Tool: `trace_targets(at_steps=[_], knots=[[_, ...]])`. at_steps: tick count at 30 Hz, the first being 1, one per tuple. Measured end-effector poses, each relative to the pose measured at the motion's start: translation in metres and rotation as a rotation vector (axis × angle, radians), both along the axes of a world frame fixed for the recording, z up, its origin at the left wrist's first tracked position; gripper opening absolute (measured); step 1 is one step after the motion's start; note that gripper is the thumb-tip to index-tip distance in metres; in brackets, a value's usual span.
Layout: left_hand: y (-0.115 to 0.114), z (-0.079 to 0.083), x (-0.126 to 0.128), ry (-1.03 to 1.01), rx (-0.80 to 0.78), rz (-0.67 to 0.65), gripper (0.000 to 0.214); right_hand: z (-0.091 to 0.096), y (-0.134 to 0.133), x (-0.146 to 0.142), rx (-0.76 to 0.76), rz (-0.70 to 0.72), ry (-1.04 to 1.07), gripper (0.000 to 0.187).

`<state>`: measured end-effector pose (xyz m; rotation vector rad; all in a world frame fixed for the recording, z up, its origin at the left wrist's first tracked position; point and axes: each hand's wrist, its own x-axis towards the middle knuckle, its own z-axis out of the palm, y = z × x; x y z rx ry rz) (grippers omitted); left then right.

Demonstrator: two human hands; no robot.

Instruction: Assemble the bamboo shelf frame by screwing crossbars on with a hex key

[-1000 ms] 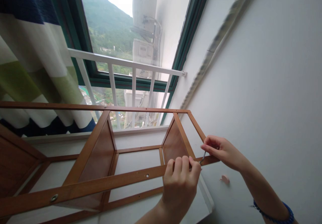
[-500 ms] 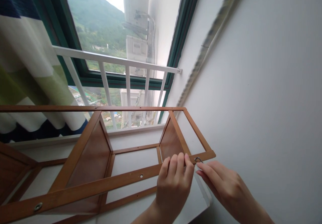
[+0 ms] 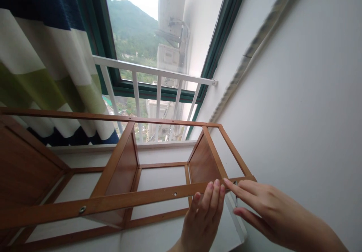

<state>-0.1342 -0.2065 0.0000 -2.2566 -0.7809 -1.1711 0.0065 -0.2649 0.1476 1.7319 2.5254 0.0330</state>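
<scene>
My left hand lies against the front rail of a brown wooden shelf frame, fingers straight and fairly close together, palm hidden. Just right of it, my right hand is at the rail's end, with its index finger stretched onto the wood and the thumb held apart below. A thin metal hex key stands between that thumb and index finger, its upper end by the rail. The right fingers are not closed round it; the bolt under it is hidden.
White railing and a green-framed window stand behind the frame. A striped curtain hangs at left, and a white wall rises close on the right. Another bolt and a hole show along the rail.
My right fingers have opened from their pinch on the hex key, which has turned to point downward. My left fingers have straightened from curling over the rail. The view has shifted left.
</scene>
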Motion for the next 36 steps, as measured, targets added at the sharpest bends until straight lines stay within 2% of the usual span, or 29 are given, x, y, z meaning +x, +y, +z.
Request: trace_targets(at_steps=[8,15,22,27,33,36], knots=[[0.002,-0.002,-0.002,0.003,0.037,-0.013,0.038,0.015,0.030,-0.007,-0.026,-0.054,-0.023,0.020],[0.005,0.002,-0.004,-0.007,0.069,0.000,0.036,0.015,0.055,-0.004,-0.184,-0.168,0.304,0.033],[0.005,0.005,-0.006,0.007,0.072,0.005,0.038,0.010,0.074,0.016,-0.278,-0.316,0.518,0.021],[0.004,0.006,-0.006,0.002,0.064,0.012,0.037,0.002,0.070,0.029,-0.298,-0.407,0.660,0.027],[-0.003,0.016,-0.006,0.024,-0.008,0.032,0.033,-0.008,0.049,0.035,-0.268,-0.533,0.804,0.025],[-0.006,0.023,-0.002,-0.016,-0.072,0.027,0.034,-0.011,0.035,0.035,-0.189,-0.556,0.795,0.025]])
